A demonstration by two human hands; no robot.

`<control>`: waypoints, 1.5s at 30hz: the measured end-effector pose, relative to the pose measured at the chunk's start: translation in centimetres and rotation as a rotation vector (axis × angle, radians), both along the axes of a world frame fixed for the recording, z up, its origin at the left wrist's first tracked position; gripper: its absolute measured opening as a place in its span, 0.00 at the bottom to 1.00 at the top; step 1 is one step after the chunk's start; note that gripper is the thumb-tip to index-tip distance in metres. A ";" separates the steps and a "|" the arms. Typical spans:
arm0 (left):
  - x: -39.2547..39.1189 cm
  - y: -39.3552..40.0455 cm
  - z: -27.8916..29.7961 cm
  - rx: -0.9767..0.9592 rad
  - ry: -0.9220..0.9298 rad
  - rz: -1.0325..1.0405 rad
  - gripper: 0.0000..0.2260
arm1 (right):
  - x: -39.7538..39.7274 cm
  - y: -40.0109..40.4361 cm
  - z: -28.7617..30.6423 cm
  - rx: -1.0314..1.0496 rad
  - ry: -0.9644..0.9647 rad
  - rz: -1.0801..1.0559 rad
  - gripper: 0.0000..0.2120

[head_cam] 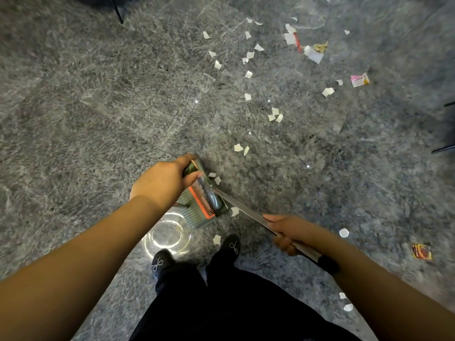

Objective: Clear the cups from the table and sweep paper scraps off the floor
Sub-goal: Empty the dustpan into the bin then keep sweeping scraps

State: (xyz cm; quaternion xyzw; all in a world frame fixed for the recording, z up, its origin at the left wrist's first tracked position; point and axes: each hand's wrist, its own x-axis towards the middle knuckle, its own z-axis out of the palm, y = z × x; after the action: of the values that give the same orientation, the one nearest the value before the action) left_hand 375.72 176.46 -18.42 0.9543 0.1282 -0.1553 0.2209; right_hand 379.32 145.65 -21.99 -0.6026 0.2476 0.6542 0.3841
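I look straight down at a grey marbled floor (98,107). My left hand (162,180) grips the top of a dustpan handle (193,167). The grey-green dustpan (194,212) with an orange comb edge stands on the floor below that hand. My right hand (288,232) grips the metal broom handle (246,210), and the broom head (213,196) lies against the dustpan's comb. Several white paper scraps (248,75) are strewn ahead and to the right, with a few close to the dustpan. No cups are in view.
My two black shoes (231,244) stand just behind the dustpan. Coloured wrappers lie on the floor: a pink one (359,80), a red and yellow one (421,251) at the right. Dark furniture legs (443,148) show at the right edge and another (119,11) at the top left.
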 end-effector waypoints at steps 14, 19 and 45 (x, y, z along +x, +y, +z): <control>-0.3 0.2 -0.7 0.038 -0.038 -0.016 0.24 | 4.7 1.5 -3.7 -0.138 -0.313 0.265 0.25; 0.0 0.5 -0.8 0.021 -0.021 -0.002 0.24 | 4.5 3.1 -4.5 -0.121 -0.249 0.240 0.26; 0.1 0.7 -0.5 0.027 -0.012 -0.004 0.25 | 6.4 3.7 -4.9 -0.257 -0.462 0.638 0.27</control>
State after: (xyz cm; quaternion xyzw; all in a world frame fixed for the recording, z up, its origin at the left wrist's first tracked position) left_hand 375.79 177.13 -18.95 0.9583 0.1273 -0.1482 0.2086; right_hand 385.74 149.31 -26.87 -0.8233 0.0354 0.5517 0.1290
